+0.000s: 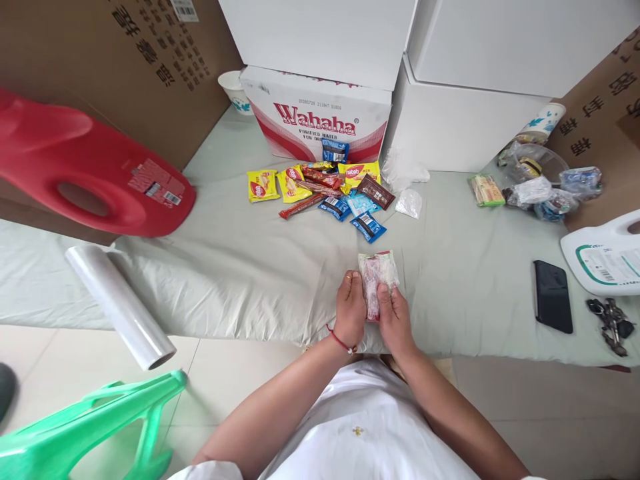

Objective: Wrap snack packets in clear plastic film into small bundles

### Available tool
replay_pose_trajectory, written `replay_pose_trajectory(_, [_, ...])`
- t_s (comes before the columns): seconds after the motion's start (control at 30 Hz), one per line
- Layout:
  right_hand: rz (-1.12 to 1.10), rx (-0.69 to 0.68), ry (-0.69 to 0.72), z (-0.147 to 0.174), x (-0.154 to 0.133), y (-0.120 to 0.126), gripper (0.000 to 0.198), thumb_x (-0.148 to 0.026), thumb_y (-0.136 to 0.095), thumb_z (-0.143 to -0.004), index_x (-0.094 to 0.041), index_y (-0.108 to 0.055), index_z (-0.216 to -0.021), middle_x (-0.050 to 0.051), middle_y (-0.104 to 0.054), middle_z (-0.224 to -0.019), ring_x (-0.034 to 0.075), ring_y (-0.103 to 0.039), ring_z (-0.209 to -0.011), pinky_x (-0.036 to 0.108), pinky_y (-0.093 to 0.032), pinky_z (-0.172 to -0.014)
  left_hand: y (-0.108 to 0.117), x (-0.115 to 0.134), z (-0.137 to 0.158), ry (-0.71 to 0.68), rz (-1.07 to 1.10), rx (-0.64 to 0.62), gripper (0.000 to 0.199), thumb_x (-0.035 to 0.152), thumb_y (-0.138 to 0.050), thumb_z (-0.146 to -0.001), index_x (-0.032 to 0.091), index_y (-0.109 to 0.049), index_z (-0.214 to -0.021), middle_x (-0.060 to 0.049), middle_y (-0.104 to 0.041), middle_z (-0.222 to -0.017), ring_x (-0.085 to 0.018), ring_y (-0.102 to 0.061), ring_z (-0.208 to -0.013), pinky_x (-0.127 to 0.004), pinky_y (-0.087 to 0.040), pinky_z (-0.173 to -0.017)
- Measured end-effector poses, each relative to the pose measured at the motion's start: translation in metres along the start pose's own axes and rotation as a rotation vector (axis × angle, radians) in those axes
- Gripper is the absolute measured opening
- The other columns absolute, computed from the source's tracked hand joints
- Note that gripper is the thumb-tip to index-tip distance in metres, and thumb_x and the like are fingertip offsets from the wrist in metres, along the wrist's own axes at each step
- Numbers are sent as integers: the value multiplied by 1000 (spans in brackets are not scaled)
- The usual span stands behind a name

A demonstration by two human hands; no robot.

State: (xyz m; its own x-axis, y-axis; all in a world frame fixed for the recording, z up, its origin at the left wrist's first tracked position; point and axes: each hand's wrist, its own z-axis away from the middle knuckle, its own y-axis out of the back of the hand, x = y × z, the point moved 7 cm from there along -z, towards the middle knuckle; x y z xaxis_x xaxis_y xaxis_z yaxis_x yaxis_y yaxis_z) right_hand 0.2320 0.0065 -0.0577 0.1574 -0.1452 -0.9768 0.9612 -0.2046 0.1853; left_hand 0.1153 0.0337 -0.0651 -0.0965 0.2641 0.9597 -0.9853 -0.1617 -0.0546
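Near the front edge of the cloth-covered surface, both my hands grip a small flat packet [379,272] wrapped in clear film, with red and green edges. My left hand [350,308] is closed on its left side, and a red string bracelet circles that wrist. My right hand [396,320] pinches the lower right part, thumb on top. Beyond the packet lies a pile of snacks: yellow nabati packs [263,186], red stick packs [320,177], blue packets [369,227] and a brown packet [377,191]. A crumpled clear plastic piece [409,203] lies beside them.
A Wahaha carton [320,119] and white boxes [470,123] line the back. At left are a red jug [100,173], a film roll [120,307] and a green stool [95,427]. Wrapped snacks [537,193], a phone [553,296], keys [611,325] and a white jug [607,257] occupy the right.
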Motion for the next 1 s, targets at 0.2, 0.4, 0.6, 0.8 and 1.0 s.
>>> replay_pose_trajectory(0.2, [-4,5,-5,0,1,4,55,-63,-38,-102,-19,-71,-110,11,-75,-104,25,-68,-99,38,-52,-90,-1,13,5,-76,-148,-58,35,51,-42,-103,23,-44,-81,3,-50,-75,-15,-46,-70,-28,-40,-68])
replay_pose_trajectory(0.4, [-152,130,-198,-2,14,7,58,-70,-39,-98,-21,-65,-81,6,-69,-79,21,-62,-75,33,-52,-71,-13,16,9,-136,-117,-74,33,44,-37,-105,24,-42,-79,3,-43,-71,-15,-41,-66,-28,-37,-64])
replay_pose_trajectory(0.6, [-282,151,-249,-7,19,6,51,-64,-38,-98,-21,-64,-103,10,-72,-103,23,-67,-95,34,-55,-75,-19,15,3,-112,-68,-97,34,49,-41,-103,24,-45,-81,3,-47,-74,-14,-44,-69,-27,-39,-66])
replay_pose_trajectory(0.8, [193,312,104,-4,-12,42,41,-51,-46,-101,-22,-60,-125,14,-65,-124,26,-60,-118,46,-49,-102,-7,18,0,-143,-135,49,35,45,-37,-106,24,-40,-79,4,-44,-72,-14,-41,-68,-28,-37,-67])
replay_pose_trajectory(1.0, [268,-81,125,10,-19,9,68,-55,-41,-103,-14,-33,-158,21,-48,-154,31,-46,-144,51,-42,-114,-18,24,13,-179,-59,-44,38,54,-37,-104,24,-41,-81,3,-43,-71,-15,-40,-64,-29,-38,-62])
